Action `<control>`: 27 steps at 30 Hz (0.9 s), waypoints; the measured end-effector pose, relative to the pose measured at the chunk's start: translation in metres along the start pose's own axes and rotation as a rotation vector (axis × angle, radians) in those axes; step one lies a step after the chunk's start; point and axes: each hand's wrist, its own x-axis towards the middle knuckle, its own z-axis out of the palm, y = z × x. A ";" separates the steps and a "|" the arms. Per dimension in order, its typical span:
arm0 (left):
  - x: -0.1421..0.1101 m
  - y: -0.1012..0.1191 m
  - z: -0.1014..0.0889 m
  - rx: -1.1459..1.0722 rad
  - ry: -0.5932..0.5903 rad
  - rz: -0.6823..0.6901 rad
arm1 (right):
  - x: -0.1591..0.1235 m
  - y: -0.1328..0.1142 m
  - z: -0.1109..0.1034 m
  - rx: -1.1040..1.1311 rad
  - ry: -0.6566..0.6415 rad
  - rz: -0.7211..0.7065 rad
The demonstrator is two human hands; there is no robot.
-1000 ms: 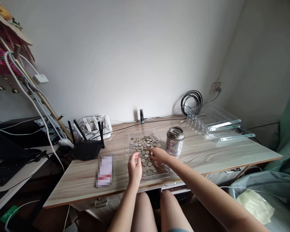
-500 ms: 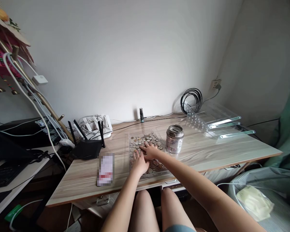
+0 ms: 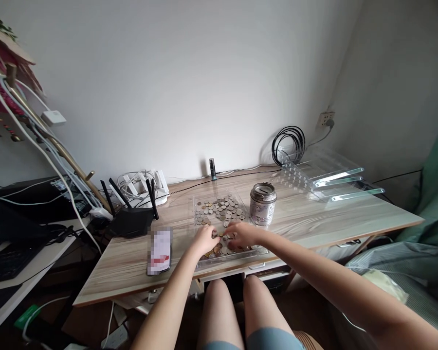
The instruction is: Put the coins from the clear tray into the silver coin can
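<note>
A clear acrylic tray (image 3: 191,214) stands on the desk, with many silver and brass-coloured coins (image 3: 222,206) spread in it. Over the near left part of the tray is my left hand (image 3: 205,239), its fingers bent and closed around coins; how many is hidden. My right hand (image 3: 244,235) reaches in from the right, fingers apart and curved down onto the coins near the front. Just right of the tray a metal coin bank (image 3: 263,204) shaped like a can stands upright, a slot in its lid.
Left of the tray lies a phone (image 3: 159,250) with a blurred screen. Behind it stand a black router (image 3: 133,221) and white routers with tangled cables (image 3: 142,187). A small dark bottle (image 3: 212,169) is by the wall. Stacked clear trays (image 3: 332,180) and a black cable coil (image 3: 289,146) fill the back right.
My hands have moved apart and toward the tray's front, their fingers going from flat to bent. Coins have shifted, baring part of the tray's middle. The view has moved slightly.
</note>
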 end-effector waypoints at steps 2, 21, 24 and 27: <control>0.004 0.003 0.001 0.072 -0.036 0.004 | 0.003 0.008 -0.005 -0.092 -0.002 0.074; 0.010 0.007 -0.001 0.105 -0.252 0.034 | -0.013 -0.007 -0.025 -0.203 -0.365 0.126; 0.006 0.011 0.000 0.127 -0.311 0.044 | -0.010 -0.006 -0.026 -0.220 -0.431 0.164; 0.000 0.015 0.001 0.167 -0.374 0.053 | -0.002 -0.003 -0.027 -0.202 -0.543 0.207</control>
